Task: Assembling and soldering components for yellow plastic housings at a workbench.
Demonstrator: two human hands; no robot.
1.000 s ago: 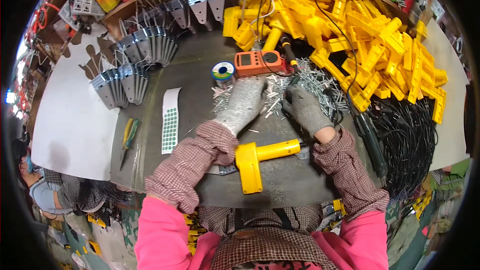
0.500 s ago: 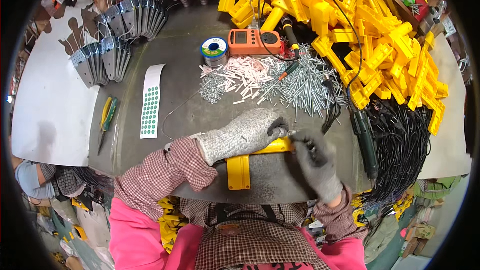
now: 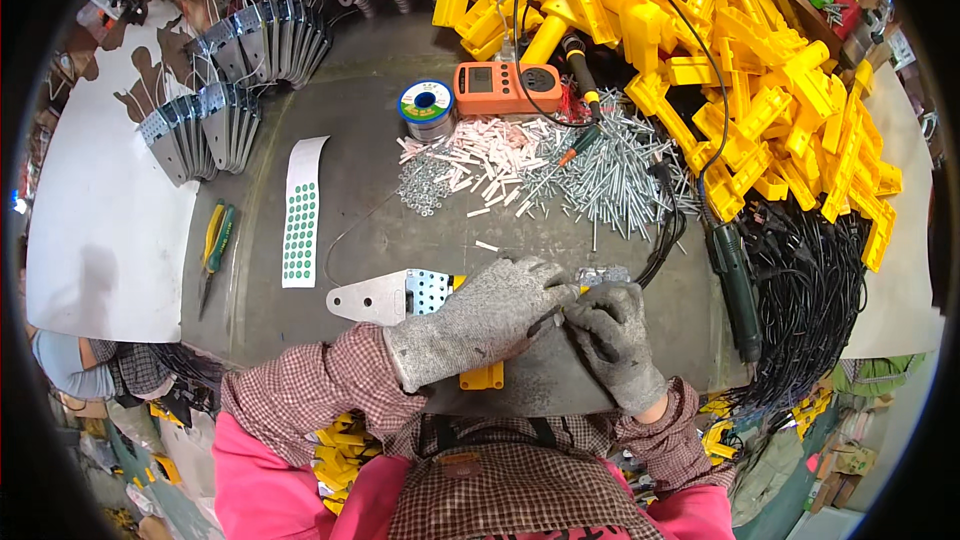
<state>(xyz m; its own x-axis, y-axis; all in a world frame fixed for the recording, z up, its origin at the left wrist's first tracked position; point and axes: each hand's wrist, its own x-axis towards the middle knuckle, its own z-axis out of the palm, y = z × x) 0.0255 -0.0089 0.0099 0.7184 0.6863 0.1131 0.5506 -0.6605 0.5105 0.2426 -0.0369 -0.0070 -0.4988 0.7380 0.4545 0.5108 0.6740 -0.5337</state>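
My left hand, in a grey knit glove, lies closed over a yellow plastic housing at the near edge of the workbench. Most of the housing is hidden beneath the glove. Past the left wrist sticks out a silver metal plate with rows of holes. My right hand, gloved too, is beside the left fingertips with its fingers pinched together; whatever is between them is too small to make out. Just beyond the right fingers lies a clear, shiny piece.
Screws, white tubes and nuts lie in piles. Behind them are a solder spool and an orange meter. Yellow housings, black cables and an electric screwdriver fill the right; pliers lie left.
The yellow housing has shifted and is now mostly under my left hand. The metal plate has come into view beside my left wrist. My right hand has drawn in toward the left fingertips.
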